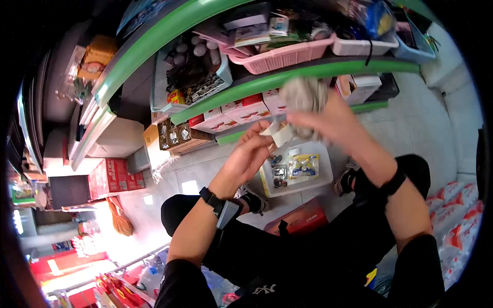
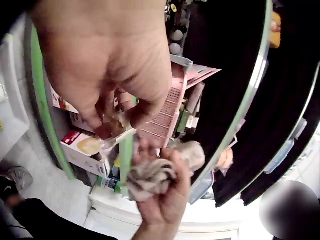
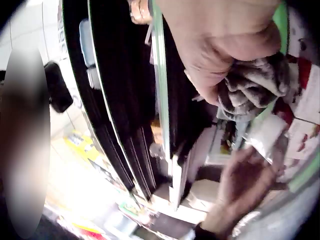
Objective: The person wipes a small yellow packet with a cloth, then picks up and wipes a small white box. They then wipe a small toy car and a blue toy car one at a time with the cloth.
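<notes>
My left hand [image 1: 244, 160] pinches a small whitish packet [image 1: 281, 135] between thumb and fingers, above the bin. In the right wrist view the packet [image 3: 267, 140] looks partly clear and shiny; its contents are hidden. A crumpled grey cloth [image 1: 303, 97] is gripped in my right hand [image 1: 336, 120], just beyond the packet and blurred by motion. The left wrist view shows the fingers curled round this cloth [image 2: 150, 181]. Below both hands, a white plastic bin [image 1: 297, 193] on the floor holds several small packaged items [image 1: 304, 165].
Green-edged shelves [image 1: 257, 79] stand ahead, with a pink basket [image 1: 287, 56] and a blue basket [image 1: 223, 77] of goods. Under them are white-and-red boxes [image 1: 246, 113] and a carton of glass items [image 1: 179, 136]. A red box [image 1: 303, 218] lies between my feet. Wrapped packs [image 1: 457, 226] are at the right.
</notes>
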The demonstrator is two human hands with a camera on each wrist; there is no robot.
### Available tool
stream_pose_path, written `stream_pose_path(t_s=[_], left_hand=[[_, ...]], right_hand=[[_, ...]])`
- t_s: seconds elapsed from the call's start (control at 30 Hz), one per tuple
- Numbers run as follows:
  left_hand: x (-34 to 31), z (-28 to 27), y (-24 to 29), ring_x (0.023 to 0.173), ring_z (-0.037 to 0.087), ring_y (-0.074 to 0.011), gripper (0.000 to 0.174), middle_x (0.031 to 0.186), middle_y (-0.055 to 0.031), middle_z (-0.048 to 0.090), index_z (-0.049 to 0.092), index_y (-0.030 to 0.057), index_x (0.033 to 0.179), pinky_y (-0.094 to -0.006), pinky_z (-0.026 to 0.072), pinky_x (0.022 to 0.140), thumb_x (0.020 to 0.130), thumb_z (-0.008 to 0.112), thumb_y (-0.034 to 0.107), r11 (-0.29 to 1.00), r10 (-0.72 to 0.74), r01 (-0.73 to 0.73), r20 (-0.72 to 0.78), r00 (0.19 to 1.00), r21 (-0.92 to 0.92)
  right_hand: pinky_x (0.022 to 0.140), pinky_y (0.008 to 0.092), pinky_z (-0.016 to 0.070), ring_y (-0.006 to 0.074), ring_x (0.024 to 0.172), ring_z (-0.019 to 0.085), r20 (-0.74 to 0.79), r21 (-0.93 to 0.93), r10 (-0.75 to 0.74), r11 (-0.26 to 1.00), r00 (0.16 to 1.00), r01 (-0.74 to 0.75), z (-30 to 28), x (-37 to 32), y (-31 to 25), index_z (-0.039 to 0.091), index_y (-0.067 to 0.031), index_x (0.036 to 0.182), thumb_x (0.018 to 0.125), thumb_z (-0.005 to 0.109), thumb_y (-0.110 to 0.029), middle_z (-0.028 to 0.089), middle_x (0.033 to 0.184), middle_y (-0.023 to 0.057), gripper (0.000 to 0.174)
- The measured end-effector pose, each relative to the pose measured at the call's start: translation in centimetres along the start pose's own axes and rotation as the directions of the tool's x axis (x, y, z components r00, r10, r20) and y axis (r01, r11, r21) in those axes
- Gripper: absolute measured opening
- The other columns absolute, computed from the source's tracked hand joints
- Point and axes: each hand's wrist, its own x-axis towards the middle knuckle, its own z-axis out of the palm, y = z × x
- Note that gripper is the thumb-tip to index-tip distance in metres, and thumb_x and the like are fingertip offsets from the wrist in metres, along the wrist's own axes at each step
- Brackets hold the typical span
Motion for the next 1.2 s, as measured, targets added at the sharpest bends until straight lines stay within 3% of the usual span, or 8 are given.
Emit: stream_pose_path(t_s=[0.13,0.23,0.37,0.57,0.67,0.77,0.83,1.2], left_hand=[[-0.4,0.2,0.0,0.120,0.059,-0.0140,0.027,0.125,-0.0062,0.062,0.055,0.0056,0.117,-0.0297,0.0483,0.102,0.094,0.061,-0.008,0.991,0.124,-0.128,0.076,0.989,0.049],[-0.5,1.7,0.0,0.114,0.059,-0.0120,0.028,0.128,-0.0056,0.061,0.056,0.0057,0.114,-0.0267,0.0447,0.099,0.092,0.060,-0.010,0.860,0.195,-0.171,0.001,0.981,0.482],[-0.3,1.6,0.1,0.118,0.058,-0.0123,0.028,0.128,-0.0071,0.060,0.050,0.0033,0.112,-0.0280,0.0506,0.093,0.091,0.058,-0.013,0.801,0.283,-0.248,0.021,0.959,0.544],[0.8,-0.3,0.6,0.103,0.061,-0.0131,0.029,0.117,-0.0098,0.065,0.050,0.0019,0.111,-0.0280,0.0503,0.090,0.088,0.059,-0.013,0.471,0.487,-0.362,0.105,0.867,0.805],[0.8,-0.1,0.6,0.098,0.060,-0.0115,0.025,0.110,-0.0079,0.065,0.051,0.0027,0.108,-0.0282,0.0499,0.086,0.089,0.059,-0.012,0.474,0.553,-0.385,0.072,0.830,0.792],[0.4,-0.2,1.3,0.095,0.060,-0.0104,0.019,0.105,-0.0044,0.065,0.053,0.0047,0.103,-0.0269,0.0494,0.082,0.093,0.060,-0.009,0.858,0.341,-0.254,-0.126,0.932,0.446],[0.5,-0.2,1.4,0.091,0.058,-0.0082,0.014,0.102,-0.0013,0.064,0.054,0.0068,0.101,-0.0247,0.0480,0.079,0.096,0.062,-0.004,0.920,0.286,-0.240,-0.112,0.952,0.310],[0.4,0.8,1.4,0.085,0.058,-0.0048,0.007,0.094,0.0025,0.063,0.057,0.0110,0.099,-0.0227,0.0465,0.077,0.103,0.061,0.007,0.990,0.141,-0.142,-0.155,0.978,0.006]], right_hand=[[0.079,0.0309,0.0545,0.0116,0.086,0.067,0.013,-0.014,0.050,0.999,0.999,-0.050,1.5,-1.4,3.0,0.071,-0.0001,0.112,0.084,0.081,-0.017,0.073,0.097,0.0040,0.035],[0.082,0.0307,0.0541,0.0122,0.091,0.067,-0.019,0.098,0.115,0.989,0.993,-0.113,1.5,-1.2,3.5,0.070,-0.0005,0.114,0.085,0.080,-0.012,0.073,0.102,0.0036,0.032],[0.084,0.0304,0.0537,0.0124,0.095,0.067,-0.033,0.149,0.183,0.973,0.983,-0.176,1.5,-0.3,3.4,0.068,-0.0009,0.118,0.086,0.081,-0.009,0.071,0.107,0.0032,0.036],[0.086,0.0295,0.0529,0.0121,0.098,0.065,0.009,0.221,0.298,0.930,0.954,-0.293,1.8,1.3,3.6,0.064,-0.0016,0.123,0.085,0.083,-0.007,0.069,0.110,0.0026,0.043],[0.086,0.0292,0.0527,0.0122,0.098,0.065,0.018,0.281,0.295,0.915,0.955,-0.288,2.0,1.7,3.6,0.064,-0.0018,0.122,0.084,0.084,-0.007,0.069,0.110,0.0024,0.043],[0.086,0.0288,0.0528,0.0117,0.098,0.065,0.033,0.211,0.199,0.957,0.979,-0.202,2.0,2.0,3.7,0.065,-0.0019,0.120,0.083,0.084,-0.007,0.069,0.109,0.0022,0.041],[0.086,0.0287,0.0531,0.0113,0.097,0.065,0.040,0.175,0.157,0.971,0.987,-0.161,1.9,2.0,3.6,0.066,-0.0020,0.118,0.083,0.085,-0.007,0.070,0.108,0.0019,0.040],[0.088,0.0272,0.0530,0.0099,0.097,0.064,0.087,-0.009,-0.024,1.000,0.996,0.025,1.6,1.1,2.2,0.065,-0.0026,0.111,0.080,0.084,-0.002,0.070,0.104,0.0020,0.037]])
